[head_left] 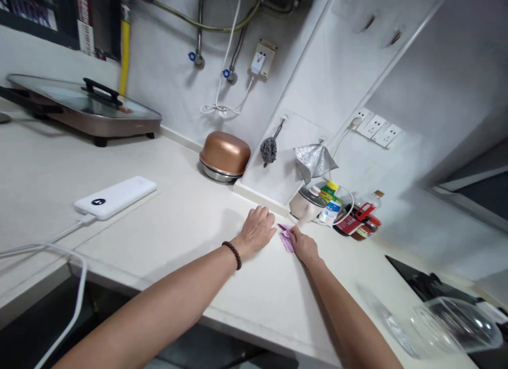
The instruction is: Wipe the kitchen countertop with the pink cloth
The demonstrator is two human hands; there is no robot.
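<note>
A small crumpled purple cloth [286, 239] lies against the white countertop [246, 295], and my right hand [305, 246] grips its right side between thumb and fingers. Just left of the cloth, my left hand [257, 230] rests on the counter with bent fingers and the thumb apart; I see nothing in it. A dark beaded bracelet [233, 254] circles the left wrist. Behind the hands, a cream pot with a glass lid [307, 201] stands near the base of the wall.
An upturned copper-coloured bowl [225, 152] sits at the back. To the left are an electric pan [91, 112] and a white power bank [117, 197] with its cable. Bottles and packets [357, 218] stand at the right, a clear plastic container [456, 324] nearer. A steel scourer [269, 150] and silvery cloth [315, 160] hang behind.
</note>
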